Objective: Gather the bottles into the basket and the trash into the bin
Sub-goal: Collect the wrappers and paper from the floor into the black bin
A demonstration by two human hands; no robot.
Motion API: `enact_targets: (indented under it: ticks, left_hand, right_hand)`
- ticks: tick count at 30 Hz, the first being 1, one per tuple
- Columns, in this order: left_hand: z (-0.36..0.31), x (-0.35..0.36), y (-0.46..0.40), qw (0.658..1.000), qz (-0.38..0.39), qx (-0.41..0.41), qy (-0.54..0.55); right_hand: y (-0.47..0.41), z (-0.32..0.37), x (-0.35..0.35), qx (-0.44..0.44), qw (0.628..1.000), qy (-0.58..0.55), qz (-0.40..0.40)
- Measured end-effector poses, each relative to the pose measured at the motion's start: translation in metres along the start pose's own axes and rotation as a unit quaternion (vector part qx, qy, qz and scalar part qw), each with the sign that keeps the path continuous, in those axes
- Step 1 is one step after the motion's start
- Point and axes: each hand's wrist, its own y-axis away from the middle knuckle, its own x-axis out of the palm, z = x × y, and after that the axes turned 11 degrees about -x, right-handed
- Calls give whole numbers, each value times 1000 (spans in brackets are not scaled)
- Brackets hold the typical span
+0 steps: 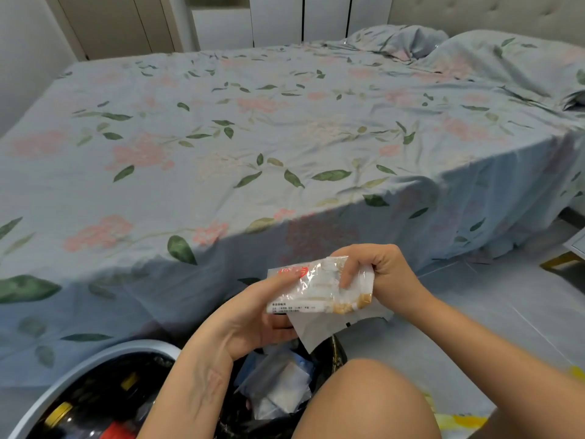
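Left of the bin (pixel 332 350) stands the basket (pixel 95 369) with bottles (pixel 63 413) inside. Above the bin, the left hand (pixel 253 315) and right hand (pixel 376 274) both grip a clear wrapper (pixel 316 286). It is best to crumple it small, then release it directly over the bin's opening.

I see soft daylight on the top of the bed (pixel 221 128). Its near side is dark with shadow. The edges of my view bend and curve. Everything looks a little fuzzy, not sharp.
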Motion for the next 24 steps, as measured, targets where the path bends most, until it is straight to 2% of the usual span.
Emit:
enact_targets:
  ticks: [5,8,11,13,15,18,21,24]
  left_hand:
    - [6,4,-8,992,-67,91,-62]
    - [9,4,-14,985,-116,118,-49]
    - [13,3,-17,979,-140,143,-34]
    - [14,1,-19,973,-163,162,-21]
    - [15,1,-20,967,-182,179,-13]
    - [18,1,-23,958,-204,202,-18]
    - [22,-3,-25,952,-216,214,-27]
    - [33,-15,-28,950,-241,193,-40]
  right_hand:
    - [0,-3,-11,53,998,-31,30]
    - [-4,-1,-18,130,986,-38,95]
    - [-6,-2,-29,253,947,-156,125]
    - [-8,-1,-34,318,911,-250,79]
    - [-10,-1,-33,361,885,-290,50]
    - [-8,-3,-15,382,890,-233,86]
    - [-3,-14,8,326,934,-118,85]
    - [2,-33,26,300,951,-38,70]
